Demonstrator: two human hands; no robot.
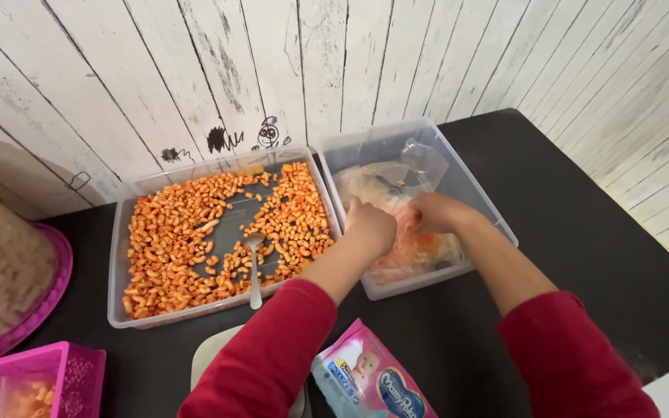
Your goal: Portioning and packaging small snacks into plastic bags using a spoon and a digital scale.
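Note:
Both my hands reach into a clear plastic bin (486, 203) at the middle right of the black table. My left hand (369, 224) is closed over clear plastic bags of orange snacks (420, 251) inside it. My right hand (437, 211) is also curled down among the bags, fingers hidden. More empty-looking clear bags (416, 166) lie at the bin's far end. To the left stands a second clear bin (121, 255) full of loose orange puffed snacks (172, 240), with a metal spoon (254, 267) resting in it. I wear red sleeves.
A pink-and-blue pack of wipes (369, 379) lies at the near edge. A large clear bag of pale snacks on a pink tray (48, 298) sits at far left, a pink basket (71, 375) below it. White plank wall behind.

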